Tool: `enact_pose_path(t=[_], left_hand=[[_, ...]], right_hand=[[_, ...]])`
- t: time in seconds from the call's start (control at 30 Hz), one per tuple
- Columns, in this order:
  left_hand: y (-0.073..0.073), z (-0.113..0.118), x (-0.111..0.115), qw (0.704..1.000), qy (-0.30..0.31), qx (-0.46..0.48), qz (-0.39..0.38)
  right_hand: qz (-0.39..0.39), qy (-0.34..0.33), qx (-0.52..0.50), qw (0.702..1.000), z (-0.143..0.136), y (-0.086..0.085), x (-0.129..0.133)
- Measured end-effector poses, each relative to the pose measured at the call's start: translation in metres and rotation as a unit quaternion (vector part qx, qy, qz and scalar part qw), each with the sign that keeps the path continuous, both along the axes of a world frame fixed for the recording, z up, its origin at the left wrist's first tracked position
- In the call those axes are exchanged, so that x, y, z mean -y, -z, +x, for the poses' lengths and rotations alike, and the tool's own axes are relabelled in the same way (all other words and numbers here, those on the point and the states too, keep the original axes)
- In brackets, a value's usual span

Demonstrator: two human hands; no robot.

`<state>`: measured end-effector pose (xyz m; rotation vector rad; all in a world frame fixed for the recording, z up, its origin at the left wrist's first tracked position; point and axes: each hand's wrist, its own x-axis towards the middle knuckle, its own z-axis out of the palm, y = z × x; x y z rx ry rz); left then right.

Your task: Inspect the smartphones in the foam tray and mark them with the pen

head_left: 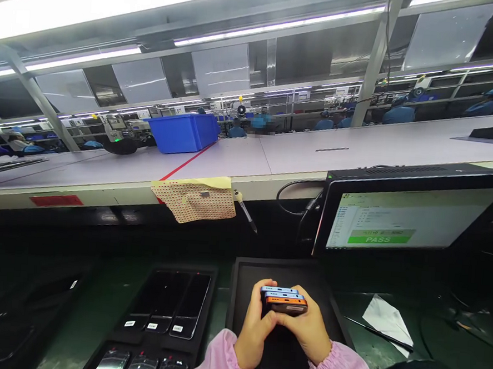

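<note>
Gripping a stack of phones (283, 300) between left hand (255, 330) and right hand (309, 332), both closed around it, hovering over a black tray (243, 295) on the surface (110, 298).

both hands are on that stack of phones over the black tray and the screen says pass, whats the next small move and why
Probably lower the phones into the black tray beneath. The left hand and right hand grip the stack together just above the tray's bare middle, and the monitor shows a green PASS bar. The tray to the left already holds phones lying flat, which suggests how they get laid down.
</note>
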<state>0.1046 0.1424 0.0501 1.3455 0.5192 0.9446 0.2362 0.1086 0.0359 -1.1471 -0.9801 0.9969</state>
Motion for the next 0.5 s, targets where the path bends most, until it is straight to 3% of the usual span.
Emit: enact_pose_path(t=[0.1, 0.2, 0.3, 0.4, 0.5], left_hand=[[-0.010, 0.017, 0.013, 0.990, -0.133, 0.004, -0.036], [-0.011, 0.033, 0.016, 0.974, -0.212, -0.029, -0.078], [-0.011, 0.042, 0.018, 0.965, -0.244, -0.020, -0.089], [-0.012, 0.046, 0.019, 0.963, -0.254, -0.007, -0.088], [-0.002, 0.045, 0.016, 0.955, -0.265, 0.013, -0.129]], right_hand=[[-0.025, 0.009, 0.029, 0.999, -0.005, -0.003, 0.004], [0.026, 0.002, 0.038, 0.999, -0.005, -0.005, 0.007], [0.086, 0.032, -0.027, 0.995, -0.005, -0.006, 0.008], [0.044, 0.097, -0.083, 0.991, -0.009, -0.001, 0.005], [0.006, 0.102, -0.097, 0.990, -0.013, 0.014, 0.001]])
